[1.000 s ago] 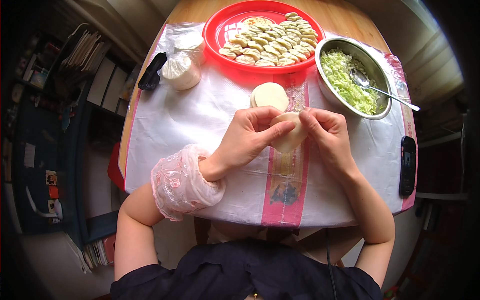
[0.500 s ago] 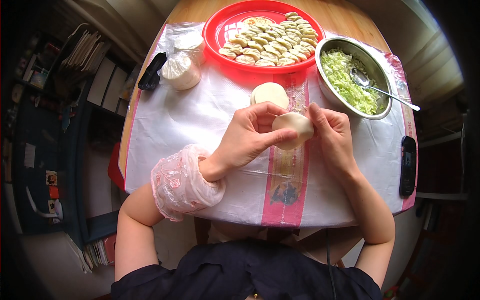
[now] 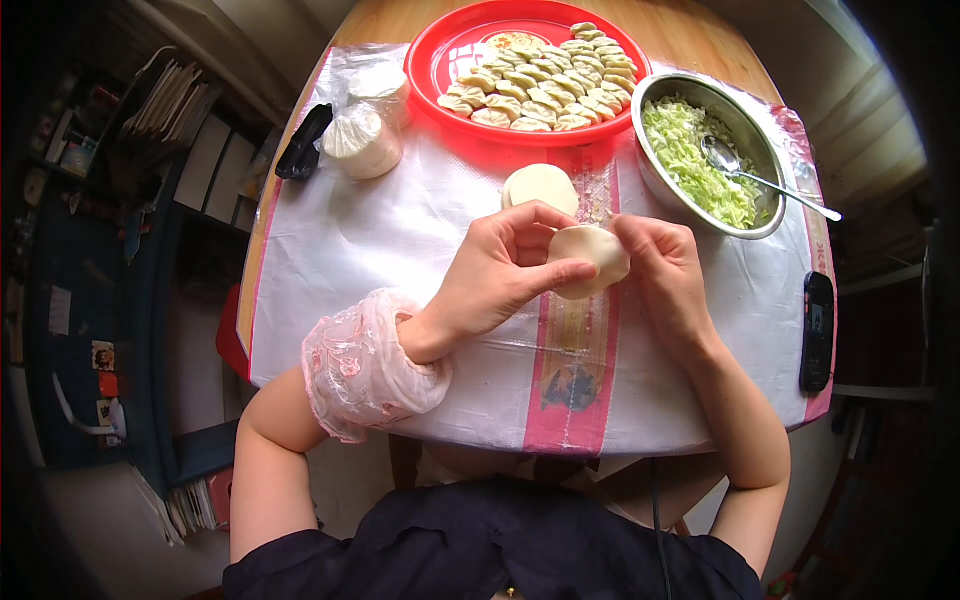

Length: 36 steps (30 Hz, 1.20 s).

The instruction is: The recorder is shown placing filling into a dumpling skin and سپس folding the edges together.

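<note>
A round, pale dumpling wrapper (image 3: pixel 592 264) is held up above the table between my hands. My left hand (image 3: pixel 505 262) pinches its left side, thumb in front and fingers behind. With thumb and curled fingers, my right hand (image 3: pixel 664 268) grips its upper right edge. Just beyond my left fingers, a small stack of wrappers (image 3: pixel 541 188) lies on the cloth. To the right stands a metal bowl (image 3: pixel 770 160) of shredded green cabbage (image 3: pixel 690 150), with a spoon (image 3: pixel 770 184) resting in it. Several folded dumplings (image 3: pixel 545 88) fill much of a red tray (image 3: pixel 425 70) at the back.
A plastic-wrapped stack of wrappers (image 3: pixel 362 145) and a black case (image 3: pixel 304 142) sit at the left back. A black phone (image 3: pixel 817 333) lies at the right edge. A plastic-covered tablecloth (image 3: pixel 440 205) covers the table. Dark shelves (image 3: pixel 150 300) stand at the left.
My right fingers have shifted slightly and curled more at the wrapper's edge. My left hand keeps its pinch, and the wrapper has barely moved.
</note>
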{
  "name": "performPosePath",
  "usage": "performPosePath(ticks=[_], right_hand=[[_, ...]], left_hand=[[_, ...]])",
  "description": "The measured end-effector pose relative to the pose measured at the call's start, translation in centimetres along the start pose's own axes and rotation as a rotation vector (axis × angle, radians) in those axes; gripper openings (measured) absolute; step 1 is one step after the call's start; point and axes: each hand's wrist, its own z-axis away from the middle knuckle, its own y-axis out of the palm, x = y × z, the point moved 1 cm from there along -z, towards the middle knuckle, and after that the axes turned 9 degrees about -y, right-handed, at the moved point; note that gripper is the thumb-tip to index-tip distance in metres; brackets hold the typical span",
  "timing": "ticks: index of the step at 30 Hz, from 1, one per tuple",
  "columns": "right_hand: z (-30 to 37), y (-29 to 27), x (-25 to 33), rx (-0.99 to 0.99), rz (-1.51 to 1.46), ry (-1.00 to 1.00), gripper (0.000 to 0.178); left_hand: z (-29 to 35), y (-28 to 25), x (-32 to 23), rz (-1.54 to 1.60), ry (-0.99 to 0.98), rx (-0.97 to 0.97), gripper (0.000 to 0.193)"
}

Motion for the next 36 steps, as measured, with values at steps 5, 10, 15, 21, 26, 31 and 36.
performPosePath(ticks=[5,10,15,21,26,31,36], right_hand=[[-0.1,0.2,0.2,0.058,0.137,-0.028,0.034],[0.0,-1.0,-0.4,0.063,-0.079,0.076,0.033],[0.0,0.6,0.4,0.048,0.174,-0.021,0.035],[0.0,0.0,0.6,0.040,0.027,0.010,0.034],[0.2,0.4,0.5,0.115,0.216,-0.036,0.038],[0.3,-0.5,0.2,0.152,0.046,0.034,0.034],[0.2,0.4,0.3,0.159,0.273,-0.125,0.037]], left_hand=[[0.0,0.0,0.2,0.029,0.007,-0.005,0.030],[-0.1,0.0,0.1,0.004,0.015,-0.008,0.028],[-0.1,-0.1,0.3,-0.004,0.028,-0.009,0.027],[0.0,0.0,0.0,0.038,-0.030,-0.019,0.023],[0.1,0.0,0.0,-0.028,-0.005,-0.014,0.020],[0.1,0.1,-0.2,-0.088,-0.005,-0.065,0.018],[0.1,0.0,-0.2,-0.071,0.006,-0.067,0.019]])
